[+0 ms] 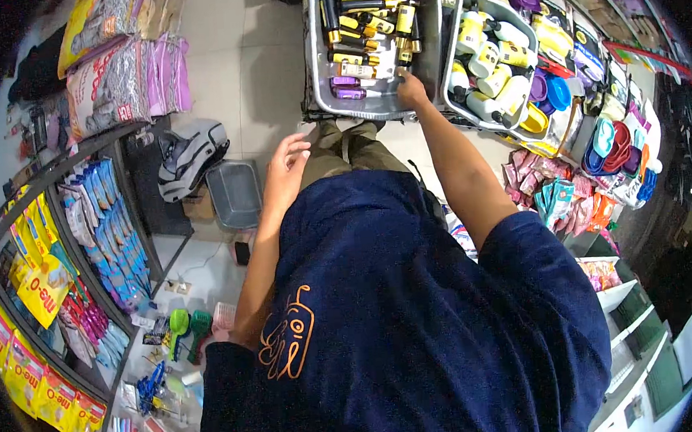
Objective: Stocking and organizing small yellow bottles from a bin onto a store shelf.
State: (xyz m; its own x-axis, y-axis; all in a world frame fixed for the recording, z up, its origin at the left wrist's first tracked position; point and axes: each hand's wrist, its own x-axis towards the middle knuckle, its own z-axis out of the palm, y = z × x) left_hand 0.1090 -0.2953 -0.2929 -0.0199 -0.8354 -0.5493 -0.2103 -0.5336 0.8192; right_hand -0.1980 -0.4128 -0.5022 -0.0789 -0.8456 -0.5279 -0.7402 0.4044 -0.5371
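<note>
My right hand (411, 90) reaches over the near right part of a grey plastic tub (387, 112); its fingertips are hard to make out beside the bottles. Inside that tub lie many small dark bottles with yellow labels (360, 5) and gold-coloured parts, and a few purple bottles (349, 94) near its left front corner. My left hand (286, 166) hovers in front of my body, left of my legs, with fingers slightly bent and nothing seen in it. Right of the tub stands a second grey tub (453, 103) full of white bottles with yellow labels (496, 80).
Stacked plastic-wrapped sacks (107, 91) rise at the upper left, above shelves of yellow pet-food pouches (46, 285). A grey-white backpack (192, 157) and a grey basin (234, 193) sit on the floor. At right are coloured bowls (617, 146) and small packets (555, 201).
</note>
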